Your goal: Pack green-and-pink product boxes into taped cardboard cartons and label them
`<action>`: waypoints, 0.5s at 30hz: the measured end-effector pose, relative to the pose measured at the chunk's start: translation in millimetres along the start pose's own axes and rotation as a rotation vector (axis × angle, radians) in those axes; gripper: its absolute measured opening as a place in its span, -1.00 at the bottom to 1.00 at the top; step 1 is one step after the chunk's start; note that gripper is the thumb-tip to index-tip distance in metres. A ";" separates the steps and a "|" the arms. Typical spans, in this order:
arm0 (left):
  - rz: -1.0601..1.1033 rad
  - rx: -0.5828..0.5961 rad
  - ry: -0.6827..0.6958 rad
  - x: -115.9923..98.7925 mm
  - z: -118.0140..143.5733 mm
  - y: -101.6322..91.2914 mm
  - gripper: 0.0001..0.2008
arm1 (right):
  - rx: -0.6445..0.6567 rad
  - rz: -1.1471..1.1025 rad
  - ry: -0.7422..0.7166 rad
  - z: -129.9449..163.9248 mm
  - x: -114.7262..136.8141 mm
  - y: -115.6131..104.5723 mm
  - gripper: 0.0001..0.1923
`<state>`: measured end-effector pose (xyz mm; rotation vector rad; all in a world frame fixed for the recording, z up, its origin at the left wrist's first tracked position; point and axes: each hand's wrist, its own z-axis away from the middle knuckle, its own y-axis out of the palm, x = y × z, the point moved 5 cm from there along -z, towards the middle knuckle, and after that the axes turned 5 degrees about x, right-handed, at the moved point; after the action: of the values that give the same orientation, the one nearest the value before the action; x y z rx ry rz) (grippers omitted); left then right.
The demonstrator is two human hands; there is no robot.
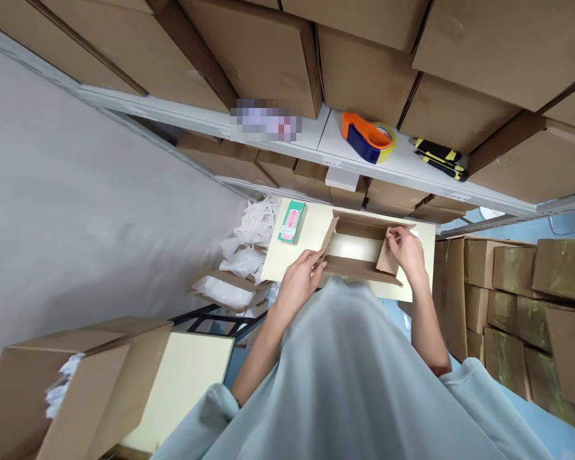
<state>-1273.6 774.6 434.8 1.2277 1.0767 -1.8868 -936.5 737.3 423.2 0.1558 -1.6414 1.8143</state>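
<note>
A small brown cardboard box [357, 266] stands on the pale table [282, 265] in front of me, its flaps raised. White shows inside it; whether that is the tabletop or something lying there I cannot tell. My left hand [299, 276] grips the left flap, fingers outside and thumb at the near corner. On the opposite side, my right hand [409, 251] pinches the right flap [386, 259] between thumb and fingers. Left of the cardboard box, at the table's back, lies a green retail box [292, 222] with a pink picture on it.
An orange and blue tape dispenser [367, 138] and black-yellow utility knives [438, 158] lie on the shelf [311, 137] above. White packing material [256, 230] is heaped at left. Large cartons fill the shelves; stacked taped cartons [512, 300] stand at right, an open carton [91, 383] at lower left.
</note>
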 end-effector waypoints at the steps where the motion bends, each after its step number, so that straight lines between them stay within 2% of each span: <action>1: 0.019 0.025 0.005 -1.6 -3.2 5.8 -0.69 | 0.045 -0.012 -0.025 3.0 -0.6 6.2 -0.72; 5: 0.049 0.155 -0.006 -0.8 -18.9 30.3 -0.74 | 0.166 -0.096 -0.094 21.4 -6.3 17.6 -0.70; 8: -0.222 0.227 0.019 7.2 -31.5 46.1 -0.59 | 0.134 -0.217 -0.103 39.0 -15.7 3.8 -0.67; 11: -0.446 0.121 0.039 19.5 -46.2 53.2 -0.45 | -0.008 -0.250 0.010 55.9 -33.5 -17.3 -0.58; 13: -0.501 -0.023 0.080 24.3 -57.2 52.9 -0.24 | -0.146 -0.221 0.136 66.2 -47.3 -28.0 -0.41; 15: -0.526 -0.138 0.202 22.7 -67.9 51.5 -0.03 | -0.250 -0.200 0.181 73.9 -55.5 -32.4 -0.20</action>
<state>-1210.9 809.0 383.2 1.1486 1.7444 -2.0444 -901.7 646.8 436.7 0.0414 -1.6439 1.4199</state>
